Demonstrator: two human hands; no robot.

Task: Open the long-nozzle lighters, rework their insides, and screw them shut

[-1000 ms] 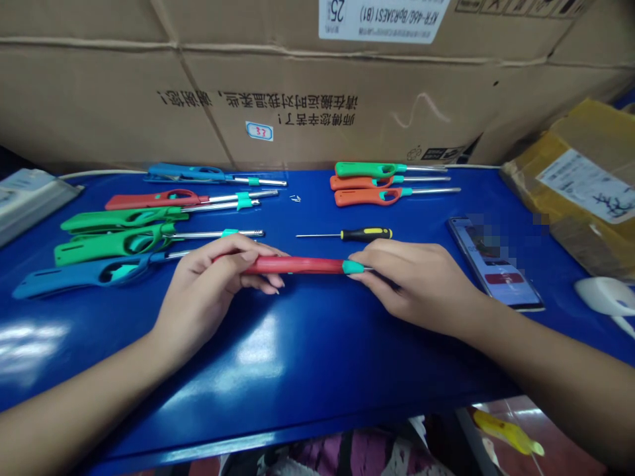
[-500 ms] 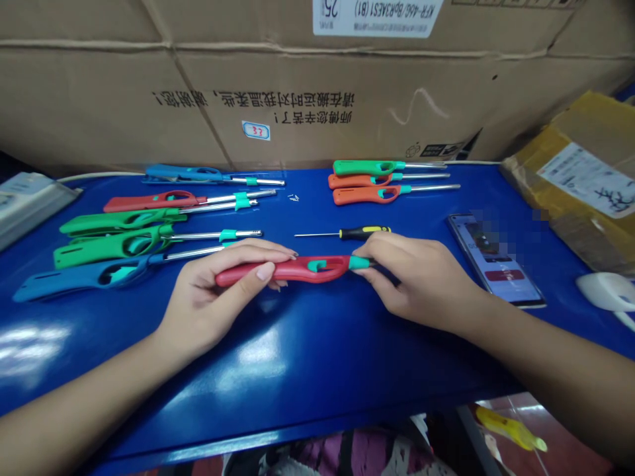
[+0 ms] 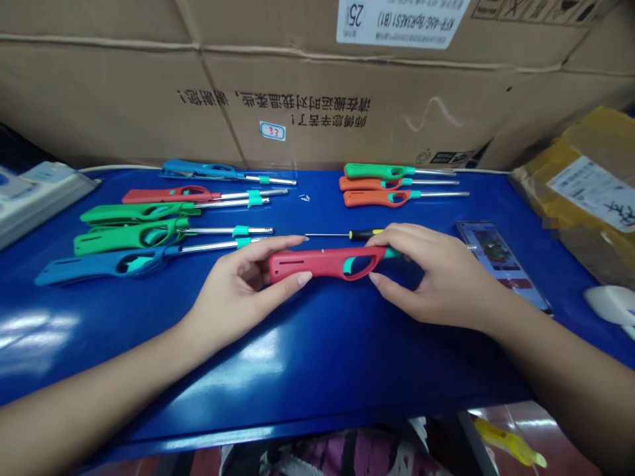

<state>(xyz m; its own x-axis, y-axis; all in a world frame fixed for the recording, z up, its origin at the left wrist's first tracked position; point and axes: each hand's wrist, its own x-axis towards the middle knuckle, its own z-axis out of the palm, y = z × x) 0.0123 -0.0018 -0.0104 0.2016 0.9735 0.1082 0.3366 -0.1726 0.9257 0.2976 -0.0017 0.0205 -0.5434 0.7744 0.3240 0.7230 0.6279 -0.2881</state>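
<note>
Both hands hold a red long-nosed gas lighter (image 3: pixel 322 264) level above the table, its slotted broad face toward me. My left hand (image 3: pixel 238 281) pinches the handle end, thumb in front and fingers behind. At the neck, by the teal collar, my right hand (image 3: pixel 426 274) is closed round the other end and hides the metal tube. Just behind the lighter lies a screwdriver (image 3: pixel 362 235) with a black and yellow handle, partly covered by my right fingers. A few tiny silvery pieces (image 3: pixel 304 198) lie farther back.
Several lighters, among them a blue lighter (image 3: pixel 104 263), lie at the left. Three more, including an orange lighter (image 3: pixel 374 198), lie at back right. A phone (image 3: pixel 496 254), a taped carton (image 3: pixel 570 152) and a white mouse (image 3: pixel 610 303) are on the right. A big cardboard box (image 3: pixel 297 79) stands behind.
The red lighter has turned so its flat slotted face shows more, and it sits farther right in my left hand. The whole view has shifted slightly.
</note>
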